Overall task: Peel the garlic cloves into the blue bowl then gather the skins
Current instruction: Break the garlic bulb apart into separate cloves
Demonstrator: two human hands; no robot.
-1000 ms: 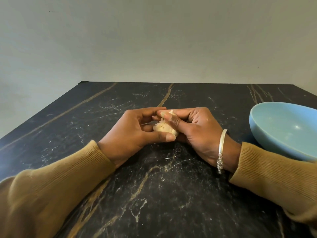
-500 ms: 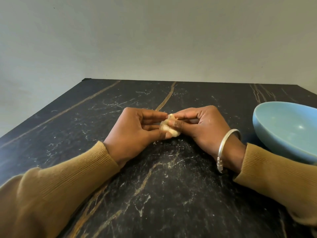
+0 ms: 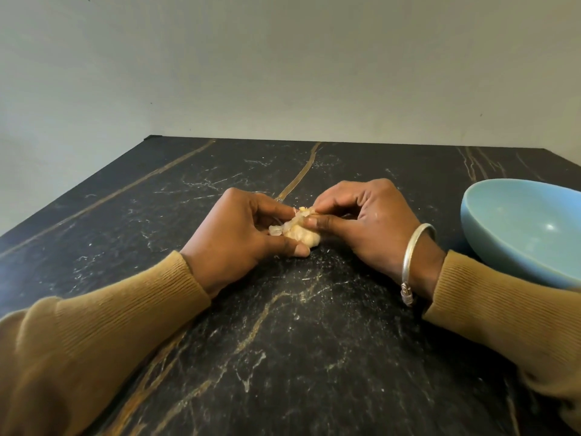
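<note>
A pale, partly skinned garlic bulb (image 3: 299, 233) sits between both hands at the middle of the black marble table (image 3: 283, 341). My left hand (image 3: 242, 237) cups it from the left, thumb under it and fingers curled over its top. My right hand (image 3: 361, 225) pinches the papery skin at the bulb's top between thumb and forefinger. A loose flake of skin (image 3: 276, 229) sticks out on the left side. The blue bowl (image 3: 528, 228) stands at the right edge, its visible inside holding nothing.
A silver bangle (image 3: 415, 259) circles my right wrist. Both forearms in mustard sleeves rest on the table. A plain grey wall rises behind the table's far edge.
The right thumb and forefinger have shifted up to the bulb's top, and skin has come loose, with a flake now showing on the left. Both hands stay in the same place.
</note>
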